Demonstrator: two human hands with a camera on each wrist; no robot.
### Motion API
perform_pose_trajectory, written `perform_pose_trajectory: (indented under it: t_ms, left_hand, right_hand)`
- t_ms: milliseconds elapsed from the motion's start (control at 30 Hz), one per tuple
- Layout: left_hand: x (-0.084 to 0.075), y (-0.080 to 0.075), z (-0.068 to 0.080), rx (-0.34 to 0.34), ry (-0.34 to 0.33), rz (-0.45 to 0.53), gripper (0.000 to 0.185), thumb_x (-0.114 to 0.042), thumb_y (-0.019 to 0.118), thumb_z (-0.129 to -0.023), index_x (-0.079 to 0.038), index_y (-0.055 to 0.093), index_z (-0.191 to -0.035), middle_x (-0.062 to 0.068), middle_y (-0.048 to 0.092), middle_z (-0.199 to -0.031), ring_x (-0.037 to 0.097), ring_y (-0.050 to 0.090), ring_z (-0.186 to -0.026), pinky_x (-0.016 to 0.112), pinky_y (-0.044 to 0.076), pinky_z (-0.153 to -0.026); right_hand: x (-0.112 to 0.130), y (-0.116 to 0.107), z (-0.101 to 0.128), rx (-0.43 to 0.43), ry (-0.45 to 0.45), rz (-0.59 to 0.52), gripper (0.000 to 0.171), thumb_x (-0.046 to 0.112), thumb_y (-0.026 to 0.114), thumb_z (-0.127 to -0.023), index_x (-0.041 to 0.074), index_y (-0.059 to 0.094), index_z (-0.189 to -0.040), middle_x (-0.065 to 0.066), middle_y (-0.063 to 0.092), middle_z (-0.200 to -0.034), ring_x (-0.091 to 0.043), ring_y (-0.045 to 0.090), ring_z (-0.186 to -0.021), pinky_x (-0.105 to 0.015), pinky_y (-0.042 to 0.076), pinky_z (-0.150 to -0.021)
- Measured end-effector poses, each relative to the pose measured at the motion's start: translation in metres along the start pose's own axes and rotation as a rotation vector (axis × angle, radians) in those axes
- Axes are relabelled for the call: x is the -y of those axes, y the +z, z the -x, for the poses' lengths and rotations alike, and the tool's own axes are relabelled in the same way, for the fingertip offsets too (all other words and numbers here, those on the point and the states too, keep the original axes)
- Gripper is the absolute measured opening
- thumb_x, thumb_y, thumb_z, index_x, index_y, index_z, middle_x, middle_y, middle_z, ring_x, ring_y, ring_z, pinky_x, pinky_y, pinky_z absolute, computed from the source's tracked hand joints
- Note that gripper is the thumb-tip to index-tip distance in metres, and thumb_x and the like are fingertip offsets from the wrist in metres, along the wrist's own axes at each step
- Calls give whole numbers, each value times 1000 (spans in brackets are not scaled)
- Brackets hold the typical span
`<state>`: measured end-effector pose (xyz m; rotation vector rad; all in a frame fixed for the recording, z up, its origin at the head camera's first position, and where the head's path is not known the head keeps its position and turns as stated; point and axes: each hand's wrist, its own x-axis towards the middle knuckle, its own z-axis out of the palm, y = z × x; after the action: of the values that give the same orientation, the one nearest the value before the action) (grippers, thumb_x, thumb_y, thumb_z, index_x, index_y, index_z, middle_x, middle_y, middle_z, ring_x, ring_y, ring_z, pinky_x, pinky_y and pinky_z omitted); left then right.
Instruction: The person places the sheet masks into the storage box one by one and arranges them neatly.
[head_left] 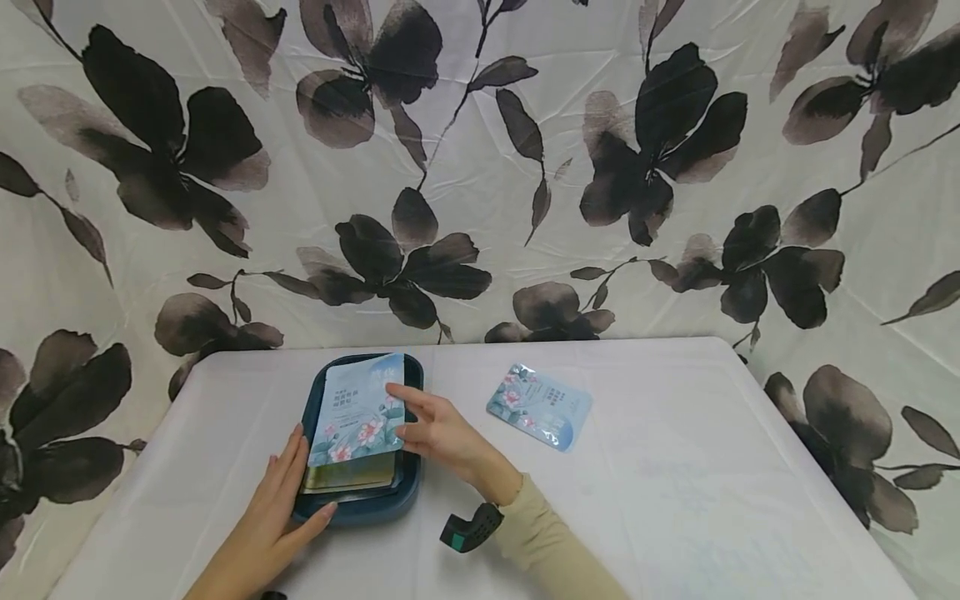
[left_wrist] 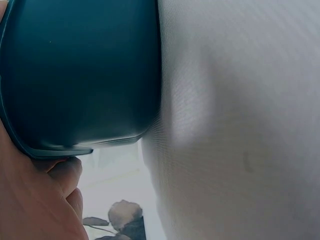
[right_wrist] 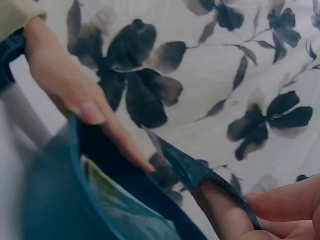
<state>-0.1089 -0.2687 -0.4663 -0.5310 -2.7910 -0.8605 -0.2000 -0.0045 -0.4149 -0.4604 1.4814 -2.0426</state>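
hands (head_left: 360, 471) on floral-printed packet (head_left: 358, 412)

You have one dark tray (head_left: 411, 492), two flowered packets, one in the tray (head_left: 358, 414) and one on the surface (head_left: 539, 406), and two hands.

A: Where can a hand pass?

B: The right half of the white-clothed counter (head_left: 712, 467) lies open, apart from one flat blue flowered sachet (head_left: 539, 406) near its middle.

A: And the left?

B: The dark teal plastic tray (head_left: 411, 487) sits there, both hands on it; the flowered curtain (head_left: 480, 167) closes the far edge.
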Motion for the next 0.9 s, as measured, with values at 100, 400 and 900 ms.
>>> perform_pose_trajectory:
  t_ms: [100,400,900]
  left_hand:
    - [0,0,0,-5,3,5,99,-31,72,-92,-9,4,-160,6,-3,-167,26,3,-152,43,-4,-121]
    - [-1,-1,2,5,-14,-30,99,-36,71,-92,-7,5,-160,6,-2,-167,20,2,-152,35,-6,-121]
    - [-1,-1,1,-9,9,-24,100,-32,73,-91,-7,5,-160,6,-2,-167,23,4,-152,36,-4,-121]
  right_hand:
    - [-9,8,-3,42,32,-33,65,-11,43,-95,8,31,-156,-8,13,-165,-25,33,-140,-52,35,-110]
    - [-23,15,-10,61,84,-147,76,-21,36,-87,2,18,-157,-17,15,-162,-33,43,-133,-57,33,-108]
    - [-24,30,-5,-49,-22,44,82,-21,42,-84,1,15,-158,-13,-12,-165,-27,-6,-151,-44,12,-120]
